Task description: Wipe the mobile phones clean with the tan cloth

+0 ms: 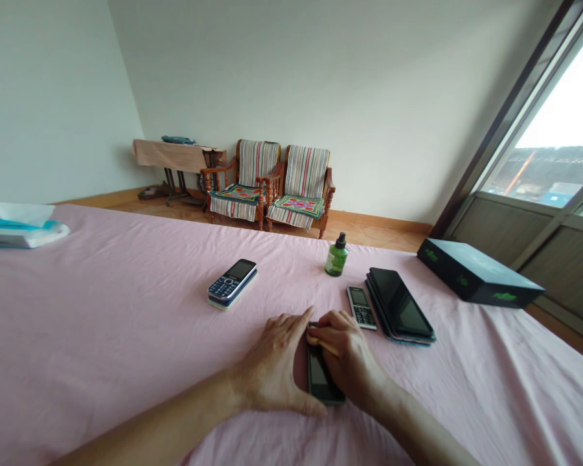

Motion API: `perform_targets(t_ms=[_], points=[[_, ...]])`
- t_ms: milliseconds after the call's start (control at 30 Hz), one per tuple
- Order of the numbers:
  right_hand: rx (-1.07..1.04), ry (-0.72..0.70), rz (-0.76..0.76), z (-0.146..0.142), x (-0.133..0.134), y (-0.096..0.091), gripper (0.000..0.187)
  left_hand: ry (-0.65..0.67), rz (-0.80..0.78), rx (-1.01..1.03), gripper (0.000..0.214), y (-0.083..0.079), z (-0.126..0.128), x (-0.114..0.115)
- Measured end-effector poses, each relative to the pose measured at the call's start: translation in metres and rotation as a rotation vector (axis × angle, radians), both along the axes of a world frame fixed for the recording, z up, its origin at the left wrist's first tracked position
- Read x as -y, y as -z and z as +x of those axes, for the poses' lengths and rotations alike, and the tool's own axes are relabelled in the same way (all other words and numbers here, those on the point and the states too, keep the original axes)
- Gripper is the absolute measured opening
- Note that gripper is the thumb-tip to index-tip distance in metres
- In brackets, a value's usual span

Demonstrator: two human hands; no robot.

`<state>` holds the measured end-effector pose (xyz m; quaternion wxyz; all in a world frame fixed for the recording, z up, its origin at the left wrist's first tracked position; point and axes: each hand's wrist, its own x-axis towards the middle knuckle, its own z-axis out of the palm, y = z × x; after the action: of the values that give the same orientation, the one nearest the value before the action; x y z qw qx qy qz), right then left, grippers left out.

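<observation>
A dark smartphone (320, 378) lies flat on the pink cloth close in front of me, screen up. My left hand (272, 366) spans its left side, with the thumb at the near end and the fingers at the far end, holding it in place. In my right hand (347, 356) is a small tan wiping cloth (323, 343), pressed against the upper part of the screen. Most of that cloth is hidden under the fingers. Just beyond the right hand lies a silver keypad phone (361, 307).
A stack of dark tablets (401, 304) lies right of the keypad phone. Behind stands a green spray bottle (337, 257). A blue keypad phone (232, 279) rests on another device at left. A black box (480, 272) sits far right, a tissue pack (24, 233) far left.
</observation>
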<state>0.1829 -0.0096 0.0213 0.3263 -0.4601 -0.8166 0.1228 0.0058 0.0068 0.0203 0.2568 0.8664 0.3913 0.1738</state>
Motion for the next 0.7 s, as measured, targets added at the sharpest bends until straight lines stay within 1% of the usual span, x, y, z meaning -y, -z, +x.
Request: perform_targets(t_ms=[100,200,267,333,400,500,600,700], points=[[-0.006,-0.065,-0.074,-0.002,0.011,-0.005,0.032,-0.004,0.043,0.025,0.121,0.006,-0.001,-0.002],[-0.028,-0.175,-0.162,0.0,0.022,-0.013,0.033,-0.006,0.095,0.038,0.117,0.009,0.0,-0.004],[-0.037,-0.261,-0.24,0.005,0.028,-0.02,0.036,0.004,0.117,0.045,0.111,0.008,0.0,-0.004],[-0.033,-0.31,-0.3,0.011,0.032,-0.028,0.039,0.015,0.124,0.054,0.104,0.005,0.001,-0.004],[-0.021,-0.31,-0.334,0.018,0.034,-0.033,0.042,0.021,0.112,0.052,0.1,0.001,0.001,-0.003],[-0.026,-0.299,-0.375,0.026,0.033,-0.036,0.046,0.023,0.084,0.029,0.102,-0.004,-0.001,-0.003],[-0.081,-0.28,-0.385,0.025,0.03,-0.03,0.046,0.025,0.059,0.002,0.107,-0.004,-0.003,-0.004],[-0.127,-0.223,-0.342,0.017,0.028,-0.023,0.042,0.023,0.068,-0.003,0.103,-0.002,-0.003,-0.005]])
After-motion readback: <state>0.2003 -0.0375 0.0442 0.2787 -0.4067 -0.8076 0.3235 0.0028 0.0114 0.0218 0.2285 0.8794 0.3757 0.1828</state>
